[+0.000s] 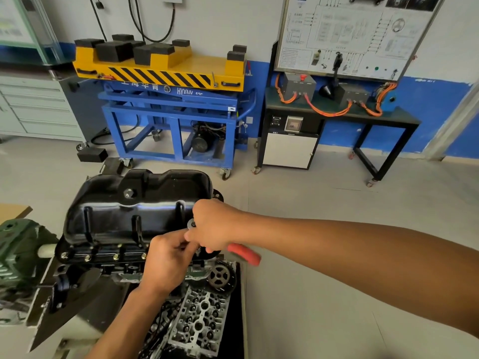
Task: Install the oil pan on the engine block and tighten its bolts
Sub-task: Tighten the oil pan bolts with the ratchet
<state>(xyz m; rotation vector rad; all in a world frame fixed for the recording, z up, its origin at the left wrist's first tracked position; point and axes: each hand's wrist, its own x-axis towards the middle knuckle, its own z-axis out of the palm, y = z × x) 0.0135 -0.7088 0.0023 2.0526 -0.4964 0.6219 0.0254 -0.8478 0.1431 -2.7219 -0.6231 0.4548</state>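
Note:
The glossy black oil pan [134, 203] sits upside down on the engine block [103, 257], with several bolts [115, 257] along its near flange. At the pan's near right corner, my right hand [215, 226] grips the head of a ratchet wrench whose red handle [245, 253] sticks out to the right. Just below and to the left of it, my left hand [168, 260] has its fingers curled round the socket end under the ratchet head. The bolt under the tool is hidden by both hands.
A sprocket [220, 277] and a cylinder head [199, 322] lie below the hands on the engine stand. A green unit [18, 244] stands at left. Behind, across bare floor, are a blue and yellow lift cart [168, 99] and a black bench [337, 112] with orange cables.

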